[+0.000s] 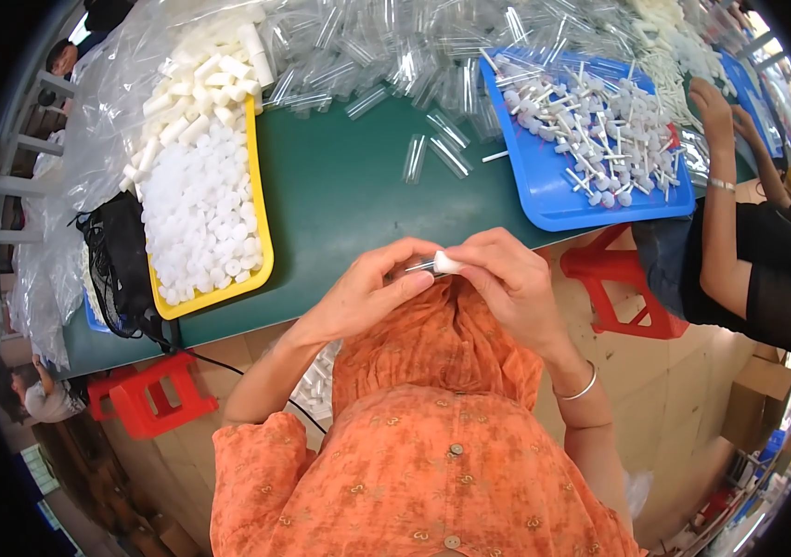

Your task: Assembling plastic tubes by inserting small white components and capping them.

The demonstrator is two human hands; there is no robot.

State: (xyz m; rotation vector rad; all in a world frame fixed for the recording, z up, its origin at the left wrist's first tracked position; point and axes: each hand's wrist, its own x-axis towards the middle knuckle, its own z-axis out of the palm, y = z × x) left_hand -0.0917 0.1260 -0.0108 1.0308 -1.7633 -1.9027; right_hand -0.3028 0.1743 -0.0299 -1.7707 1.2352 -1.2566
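In front of my lap, just off the table's near edge, both hands meet. My left hand (366,290) pinches a small clear plastic tube (421,266) between thumb and fingers. A white cap (446,264) sits at the tube's right end, gripped by the fingertips of my right hand (512,278). How deep the cap goes into the tube is hidden by the fingers. To the left, a yellow tray (266,251) holds many small white caps (200,209). On the right, a blue tray (544,181) carries white-headed pieces with thin stems (599,139).
Clear tubes (405,70) lie piled along the back of the green table (358,186). White foam-like cylinders (205,88) heap behind the yellow tray, beside a black mesh bag (117,251). A co-worker's arm (722,213) reaches in at right, near a red stool (613,283).
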